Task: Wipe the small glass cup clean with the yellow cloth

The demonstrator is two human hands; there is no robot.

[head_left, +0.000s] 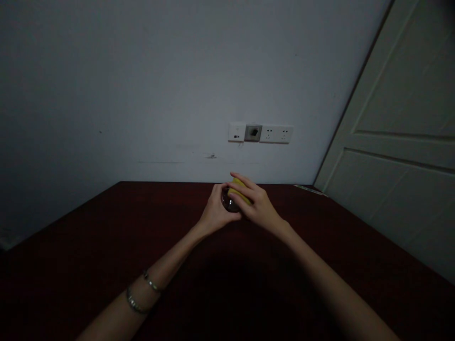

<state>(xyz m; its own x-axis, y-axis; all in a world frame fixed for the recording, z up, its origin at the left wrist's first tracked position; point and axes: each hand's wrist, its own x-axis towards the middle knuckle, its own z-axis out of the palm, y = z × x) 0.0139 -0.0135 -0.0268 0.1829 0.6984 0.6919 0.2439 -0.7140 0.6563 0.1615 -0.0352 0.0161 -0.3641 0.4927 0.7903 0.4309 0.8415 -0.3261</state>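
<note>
My left hand point(215, 211) is wrapped round a clear, rounded glass point(229, 204) above the dark red table. In my right hand point(262, 204) is a yellow sponge point(242, 183), which lies against the right side of the glass. The fingers of my right hand reach over the sponge towards my left hand. Both hands meet close together near the middle of the view. Much of the glass is hidden behind my fingers and the sponge, and the dim light blurs its outline.
The dark red table point(149, 222) spreads below my hands, its far edge against a pale wall point(159, 85). A row of sockets point(269, 134) is set in the wall. A panelled door point(398, 156) stands at the right. A thin flat strip point(309, 189) lies at the table's far right corner.
</note>
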